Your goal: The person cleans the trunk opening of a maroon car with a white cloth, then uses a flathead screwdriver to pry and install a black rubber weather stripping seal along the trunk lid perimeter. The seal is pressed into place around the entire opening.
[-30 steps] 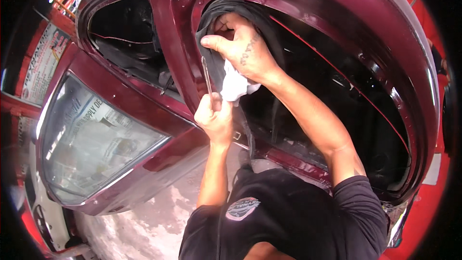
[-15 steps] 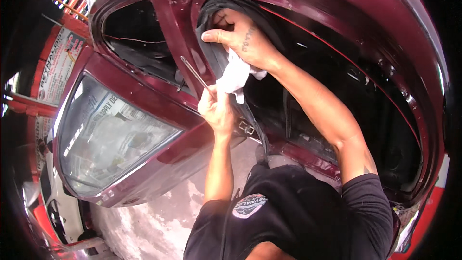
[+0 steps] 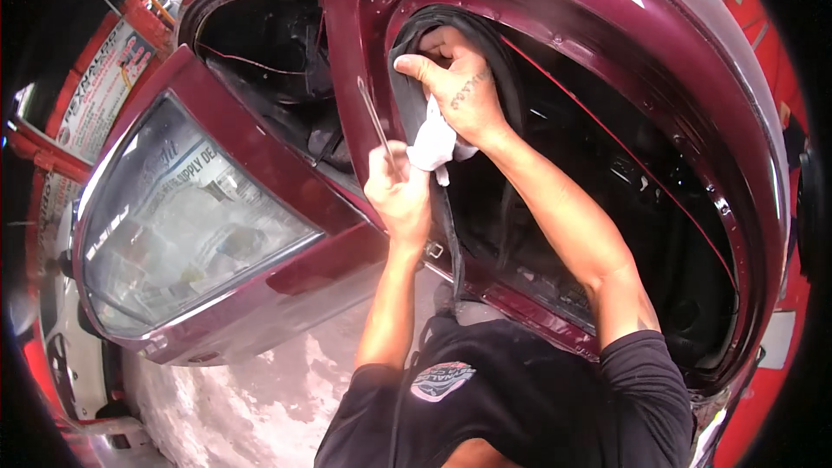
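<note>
At one o'clock, my right hand [image 3: 459, 87] hooks coiled black weatherstrip [image 3: 408, 106] in curled fingers; below it, at seven, my left hand [image 3: 399, 195] grips a slim metal tool [image 3: 373, 110]. Judged step: strip handling; next, steady the coil.

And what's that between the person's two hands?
In the head view, a bunched white cloth lies between the left hand and right hand.

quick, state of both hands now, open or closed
Left hand: closed, holding a thin metal tool, white cloth against its fingers.
Right hand: fingers curled at the black strip; grip can't be told.
</note>
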`<action>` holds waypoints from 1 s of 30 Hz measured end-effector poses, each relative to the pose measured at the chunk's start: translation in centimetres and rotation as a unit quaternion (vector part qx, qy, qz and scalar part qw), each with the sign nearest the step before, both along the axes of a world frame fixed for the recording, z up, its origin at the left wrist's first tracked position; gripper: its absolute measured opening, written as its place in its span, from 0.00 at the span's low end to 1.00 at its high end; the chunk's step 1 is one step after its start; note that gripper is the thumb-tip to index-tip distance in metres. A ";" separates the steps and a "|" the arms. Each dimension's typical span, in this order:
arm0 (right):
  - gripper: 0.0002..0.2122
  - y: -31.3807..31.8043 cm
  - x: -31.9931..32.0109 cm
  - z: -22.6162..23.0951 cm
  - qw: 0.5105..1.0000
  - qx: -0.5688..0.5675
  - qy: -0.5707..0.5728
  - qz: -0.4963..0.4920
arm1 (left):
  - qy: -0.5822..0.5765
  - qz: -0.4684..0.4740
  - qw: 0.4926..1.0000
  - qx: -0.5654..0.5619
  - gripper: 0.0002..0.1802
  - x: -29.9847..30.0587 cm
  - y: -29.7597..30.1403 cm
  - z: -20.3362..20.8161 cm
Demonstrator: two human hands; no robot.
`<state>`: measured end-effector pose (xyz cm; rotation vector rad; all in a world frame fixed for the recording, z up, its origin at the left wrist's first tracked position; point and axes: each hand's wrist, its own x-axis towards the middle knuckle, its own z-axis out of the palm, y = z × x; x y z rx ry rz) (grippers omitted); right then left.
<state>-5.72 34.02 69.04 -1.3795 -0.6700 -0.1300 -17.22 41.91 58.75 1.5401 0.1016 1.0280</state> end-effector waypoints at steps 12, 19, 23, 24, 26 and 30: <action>0.11 -5.8 -8.2 -1.1 0.904 -0.132 -0.365 -0.178 | -0.005 0.078 0.996 0.042 0.13 2.8 1.3 6.5; 0.33 -8.9 -5.3 -2.2 0.879 -0.246 -0.283 -0.296 | 0.031 0.100 0.990 0.099 0.16 2.6 1.2 8.6; 0.31 -9.3 -3.7 -2.3 0.832 -0.291 -0.329 -0.339 | 0.013 0.108 0.986 0.126 0.17 3.3 1.3 10.4; 0.31 -9.1 -3.4 -2.8 0.849 -0.266 -0.329 -0.315 | 0.018 0.114 0.985 0.130 0.18 3.4 1.4 10.5; 0.31 -8.8 -3.4 -3.3 0.867 -0.240 -0.336 -0.278 | 0.027 0.125 0.982 0.139 0.19 3.8 1.3 10.5; 0.31 -7.3 -4.3 -1.9 0.888 -0.174 -0.345 -0.249 | 0.006 0.172 0.967 0.189 0.19 5.1 1.9 11.6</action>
